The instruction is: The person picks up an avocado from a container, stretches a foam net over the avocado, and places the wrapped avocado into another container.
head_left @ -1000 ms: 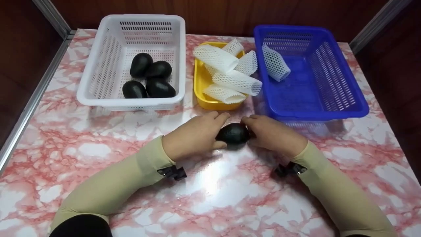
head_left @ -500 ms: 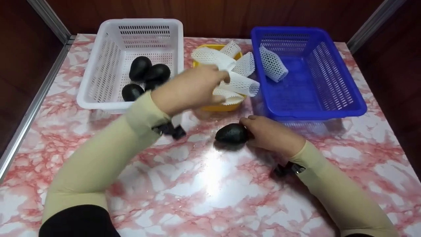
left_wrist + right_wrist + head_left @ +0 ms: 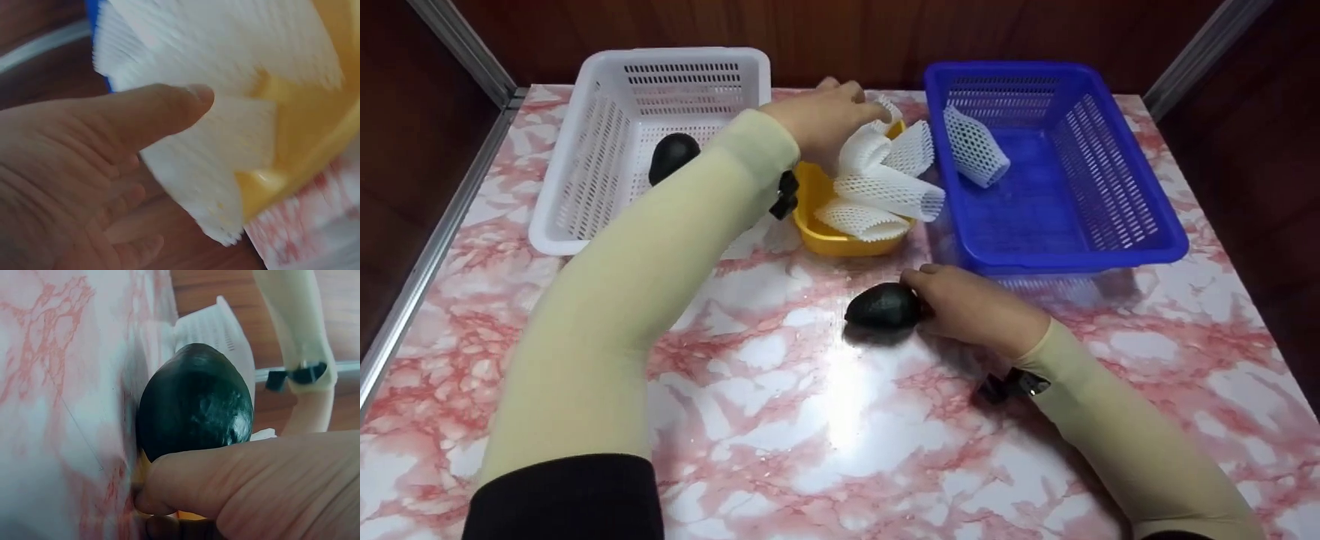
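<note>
An avocado, dark and smooth, lies sideways on the marbled table. My right hand grips its right end, and in the right wrist view the thumb crosses its near end. Over the back of the yellow basket, my left hand pinches a white foam net sleeve. Its thumb lies across the foam in the left wrist view, with other fingertips showing below and the index finger hidden. Several more foam net sleeves are heaped in that basket, some sticking out past its rim.
A white slotted basket stands at the back left; one avocado shows in it, and my left arm covers the rest. The blue basket at the back right contains one foam-netted piece.
My left hand has left the avocado and reached back to the yellow basket, where a foam net sleeve has shifted under its fingers. My right hand has stayed on the avocado.
</note>
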Motion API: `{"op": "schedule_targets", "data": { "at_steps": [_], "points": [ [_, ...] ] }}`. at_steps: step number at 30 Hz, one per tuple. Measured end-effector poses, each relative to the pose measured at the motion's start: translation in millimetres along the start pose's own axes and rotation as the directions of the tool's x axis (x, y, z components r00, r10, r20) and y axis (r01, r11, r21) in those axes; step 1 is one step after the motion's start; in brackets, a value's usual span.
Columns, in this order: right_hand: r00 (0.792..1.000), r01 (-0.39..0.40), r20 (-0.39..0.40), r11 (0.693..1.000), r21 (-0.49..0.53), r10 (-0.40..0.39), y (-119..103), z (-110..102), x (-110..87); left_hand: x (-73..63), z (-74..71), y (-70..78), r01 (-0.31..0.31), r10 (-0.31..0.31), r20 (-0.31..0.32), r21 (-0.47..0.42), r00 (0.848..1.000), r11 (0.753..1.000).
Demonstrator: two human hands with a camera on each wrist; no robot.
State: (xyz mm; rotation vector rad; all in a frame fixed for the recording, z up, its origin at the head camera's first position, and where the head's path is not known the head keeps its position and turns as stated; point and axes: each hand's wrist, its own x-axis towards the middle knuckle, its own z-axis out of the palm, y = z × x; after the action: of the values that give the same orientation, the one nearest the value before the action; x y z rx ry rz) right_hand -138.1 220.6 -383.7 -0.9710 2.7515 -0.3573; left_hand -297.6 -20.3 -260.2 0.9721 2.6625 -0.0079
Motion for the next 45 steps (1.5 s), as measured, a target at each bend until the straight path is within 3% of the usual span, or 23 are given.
{"op": "schedule_targets", "data": {
  "at_steps": [4,8,11,19,26,31,37,45],
  "points": [
    [1.0,-0.021,0.013,1.0,0.009,0.021,-2.5,-0.7,0.2,8.5,0.3,-4.1,0.004,-0.006,0.077,0.029,0.997,1.0],
    [0.999,-0.038,0.011,0.999,0.011,0.037,-3.3,-0.7,0.7,15.7,2.5,-6.8,-0.008,0.007,0.094,0.009,0.996,1.0],
    [0.999,-0.035,0.005,0.999,0.019,0.035,-3.4,0.0,1.7,21.5,5.5,-11.0,-0.01,0.008,0.073,0.023,0.997,1.0],
    [1.0,-0.026,0.006,0.999,0.019,0.026,-2.2,-2.9,2.5,32.7,8.2,-19.9,0.021,-0.013,-0.037,0.221,0.999,0.975],
    [1.0,-0.003,0.003,1.0,0.004,0.003,0.1,-2.6,2.3,33.1,1.6,-17.7,0.049,-0.037,-0.059,0.215,0.998,0.975],
    [1.0,-0.013,0.005,1.0,0.015,0.013,0.2,-1.7,1.3,26.9,-3.1,-13.2,0.039,-0.028,-0.061,0.191,0.998,0.981],
    [1.0,-0.014,0.009,1.0,0.02,0.014,-0.9,-1.2,0.9,10.1,-4.8,-10.8,0.013,-0.003,-0.055,0.176,0.999,0.984],
    [0.999,-0.031,0.017,0.999,0.02,0.031,-1.5,-1.3,-0.3,-15.0,-7.3,-13.4,0.008,0.007,-0.139,0.102,0.99,0.995]
  ]
}}
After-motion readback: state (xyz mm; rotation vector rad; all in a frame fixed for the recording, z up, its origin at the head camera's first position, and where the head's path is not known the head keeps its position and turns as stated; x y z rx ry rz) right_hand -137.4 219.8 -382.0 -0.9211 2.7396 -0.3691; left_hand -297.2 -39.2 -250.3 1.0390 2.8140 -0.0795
